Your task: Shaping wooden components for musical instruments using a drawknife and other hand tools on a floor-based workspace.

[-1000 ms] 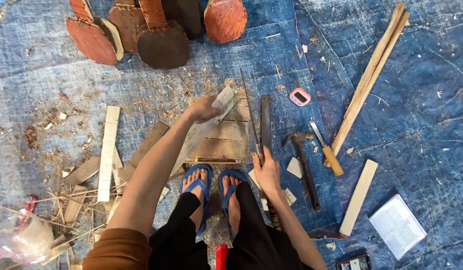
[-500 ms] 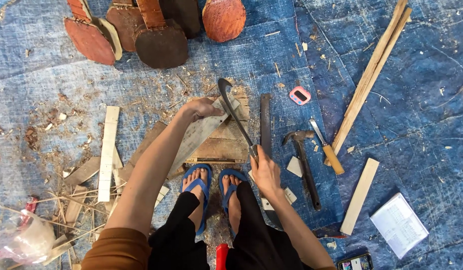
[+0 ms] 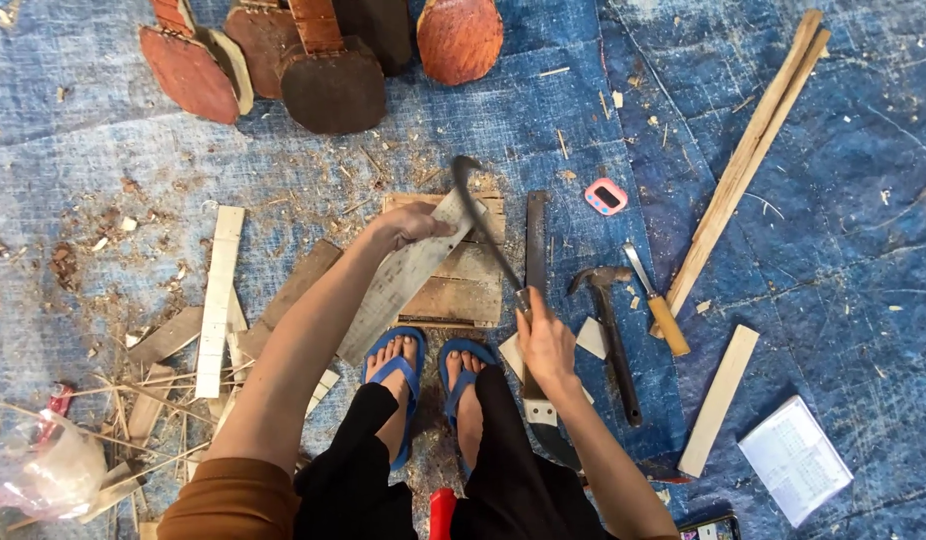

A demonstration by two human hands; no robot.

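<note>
My left hand [image 3: 408, 225] grips the upper end of a pale grey wooden slat [image 3: 403, 275] that leans across a block of stacked boards [image 3: 468, 285]. My right hand [image 3: 543, 340] holds the handle of a curved dark blade [image 3: 483, 225], raised so its hooked tip is above the slat's top end. My feet in blue sandals [image 3: 428, 375] rest just below the block. I am squatting on a blue tarp [image 3: 833, 200].
To the right of the block lie a long dark blade [image 3: 535, 250], a hammer [image 3: 608, 330], a chisel with a wooden handle [image 3: 658, 305], a pink sharpener [image 3: 606, 196], long sticks [image 3: 748, 160], a flat slat [image 3: 720, 398] and a booklet [image 3: 793, 458]. Round wooden pieces [image 3: 323, 70] sit at top; offcuts [image 3: 218, 300] lie left.
My right hand picked the curved blade up off the ground and lifted it over the slat. My left hand kept its grip on the slat.
</note>
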